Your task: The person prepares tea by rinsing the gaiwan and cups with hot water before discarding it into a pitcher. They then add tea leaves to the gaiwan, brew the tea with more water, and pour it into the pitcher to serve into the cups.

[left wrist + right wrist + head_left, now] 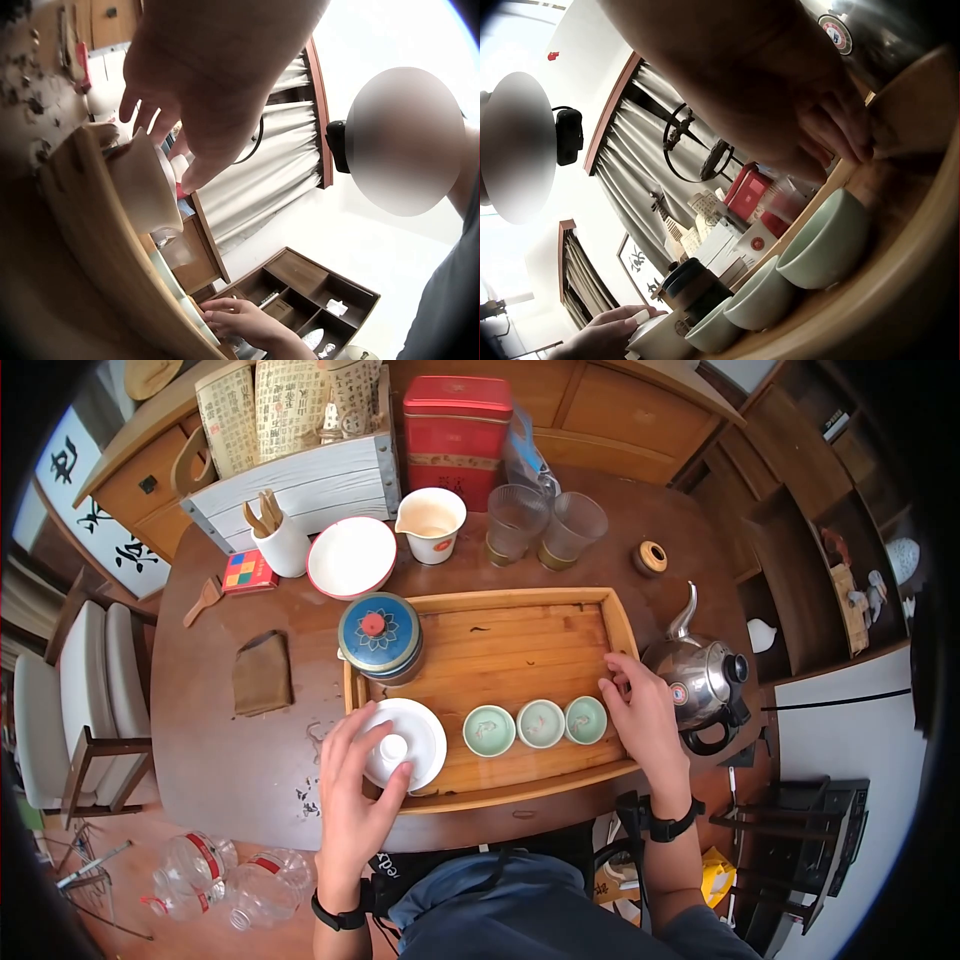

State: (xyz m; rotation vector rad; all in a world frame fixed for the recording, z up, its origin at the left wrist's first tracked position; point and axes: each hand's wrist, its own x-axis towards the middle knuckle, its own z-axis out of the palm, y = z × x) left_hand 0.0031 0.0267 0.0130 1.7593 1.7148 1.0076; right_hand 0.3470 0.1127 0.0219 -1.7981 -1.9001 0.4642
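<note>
A white lidded gaiwan (pixel 425 738) stands in the front left corner of a wooden tea tray (pixel 530 650). Over it is my left hand (pixel 355 785), thumb and fingers spread on either side of the lid's round knob (pixel 393 748). In the left wrist view a gap shows between thumb and fingers. My right hand (pixel 648 718) lies by the tray's right wall, fingertips loosely bent over the rim and holding nothing. Between the hands, three pale green cups (pixel 541 724) stand in a row. A blue lidded pot (pixel 380 635) sits behind the gaiwan.
Right of the tray stands a steel kettle (pixel 700 675). Behind it are a spouted white pitcher (pixel 431 525), a white bowl (pixel 352 558), two glasses (pixel 573 530) and a red tin (pixel 456 440). A folded brown cloth (pixel 262 673) lies at left.
</note>
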